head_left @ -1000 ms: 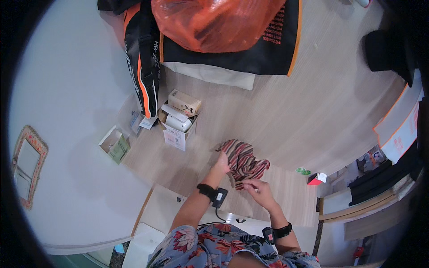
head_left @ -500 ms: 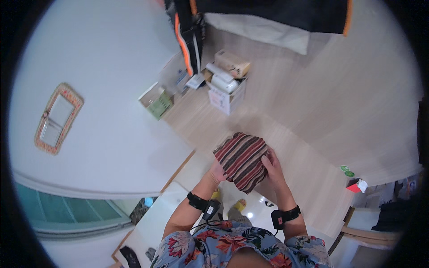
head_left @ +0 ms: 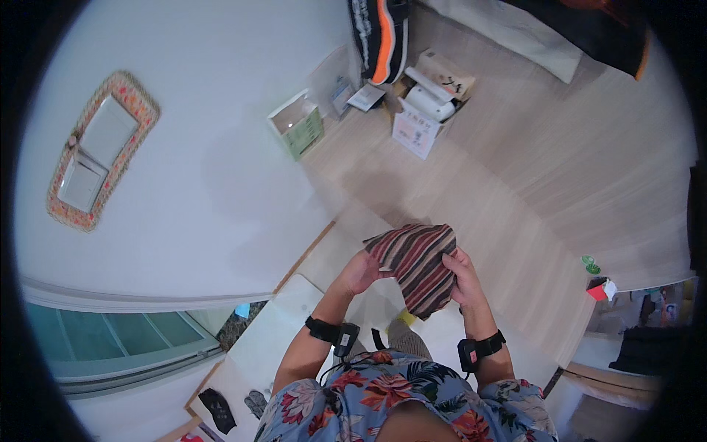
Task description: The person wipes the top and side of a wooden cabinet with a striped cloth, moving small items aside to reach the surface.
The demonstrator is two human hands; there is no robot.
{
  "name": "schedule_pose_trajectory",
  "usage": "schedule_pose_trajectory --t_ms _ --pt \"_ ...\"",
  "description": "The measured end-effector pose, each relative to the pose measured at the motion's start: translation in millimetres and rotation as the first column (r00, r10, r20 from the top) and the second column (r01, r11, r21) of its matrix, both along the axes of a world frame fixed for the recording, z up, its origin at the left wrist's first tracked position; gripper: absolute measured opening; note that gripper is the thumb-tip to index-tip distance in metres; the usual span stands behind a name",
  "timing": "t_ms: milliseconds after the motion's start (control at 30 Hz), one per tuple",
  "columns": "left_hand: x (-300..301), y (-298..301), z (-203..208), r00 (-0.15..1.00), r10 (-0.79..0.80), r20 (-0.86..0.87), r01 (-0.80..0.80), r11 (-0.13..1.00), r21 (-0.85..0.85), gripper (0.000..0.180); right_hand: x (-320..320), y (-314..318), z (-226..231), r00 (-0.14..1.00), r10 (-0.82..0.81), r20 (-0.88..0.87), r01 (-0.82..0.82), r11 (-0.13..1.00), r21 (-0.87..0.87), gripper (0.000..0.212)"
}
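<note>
A striped piece of cloth (head_left: 418, 259), in dark red, black and beige, hangs between my two hands in front of my body. Its left part is drawn out to a point and its lower end droops. At its left edge, my left hand (head_left: 362, 272) pinches the fabric, with the fingertips partly behind it. On the other side my right hand (head_left: 464, 278) grips the right edge, thumb on top and the other fingers mostly hidden behind. Whether the cloth is sewn into a cap or a pouch I cannot make out.
Ahead, a wooden surface holds an open white box (head_left: 416, 132) of items and a green box (head_left: 297, 125) against the white wall. A dark orange-striped garment (head_left: 383, 40) hangs above. Switches with a patterned frame (head_left: 103, 151) are on the left wall. A dark sock (head_left: 217, 410) lies lower left.
My view has turned, so the boxes and wall switches sit differently. The cloth has shifted slightly right and changed shape, and more of my left hand shows beside it.
</note>
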State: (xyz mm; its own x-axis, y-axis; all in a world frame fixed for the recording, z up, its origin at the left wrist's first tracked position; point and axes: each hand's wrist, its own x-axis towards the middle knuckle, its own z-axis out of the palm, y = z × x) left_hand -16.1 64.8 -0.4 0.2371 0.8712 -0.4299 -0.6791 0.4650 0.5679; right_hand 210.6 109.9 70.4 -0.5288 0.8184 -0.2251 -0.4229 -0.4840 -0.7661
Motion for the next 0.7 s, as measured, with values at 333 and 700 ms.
schedule_pose_trajectory --t_ms 333,700 --pt "-86 -90 -62 0.990 -0.033 -0.135 0.006 0.981 -0.196 0.041 -85 -58 -32 0.998 -0.053 0.042 0.056 0.996 -0.067 0.029" --pt "-79 -64 -48 0.973 0.082 -0.217 -0.101 0.992 -0.079 0.061 -114 -42 -35 0.993 0.029 0.112 -0.031 0.999 0.019 0.026"
